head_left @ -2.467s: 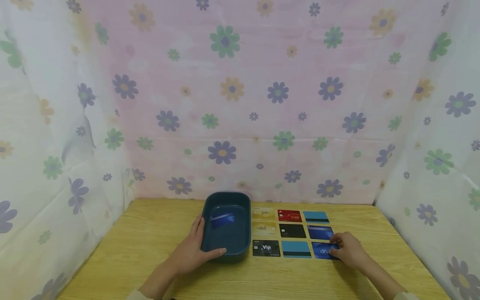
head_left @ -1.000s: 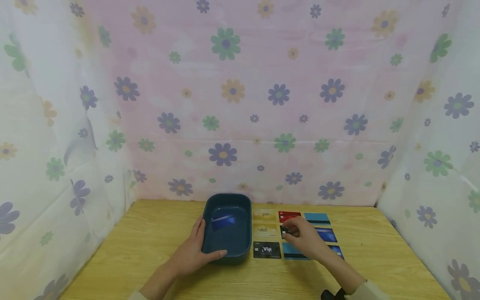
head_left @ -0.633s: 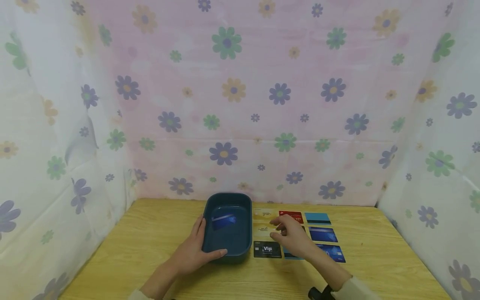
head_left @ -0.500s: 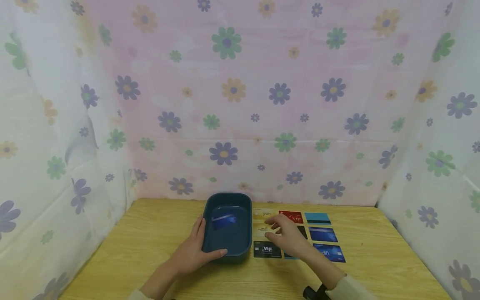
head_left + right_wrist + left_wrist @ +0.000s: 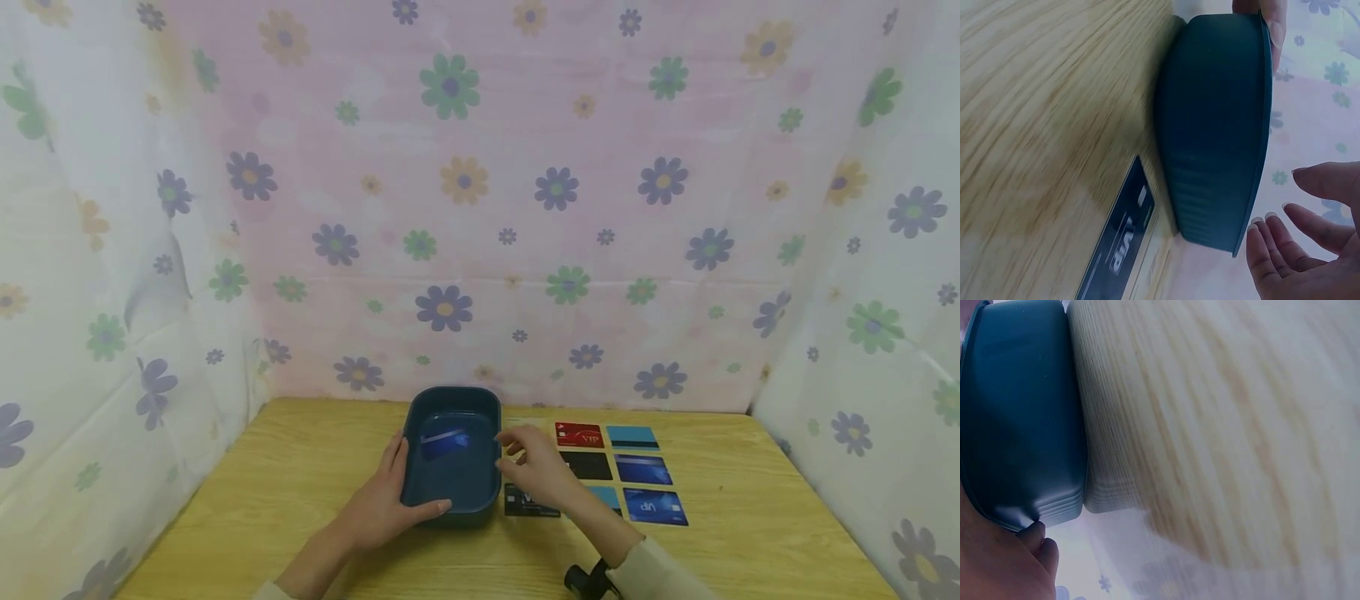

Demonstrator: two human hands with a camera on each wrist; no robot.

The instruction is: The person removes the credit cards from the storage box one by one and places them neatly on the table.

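Observation:
My left hand grips the left side of a dark teal plastic bin, its thumb over the front rim. A blue card with a pale stripe lies inside. In the left wrist view, fingertips press on the bin's corner. My right hand hovers by the bin's right rim, its fingers loosely bent. The right wrist view shows that hand with a gap between thumb and fingers and nothing held. A black Vip card lies on the table beside the bin. The two gold cards are hidden behind my right hand.
Right of the bin, more cards lie in rows: red VIP, black, light blue ones and dark blue ones. The wooden table is enclosed by flowered cloth behind and on both sides.
My right hand has moved left from the lower right dark blue card, across the cards, to the bin's right rim. My left hand and the bin have stayed put.

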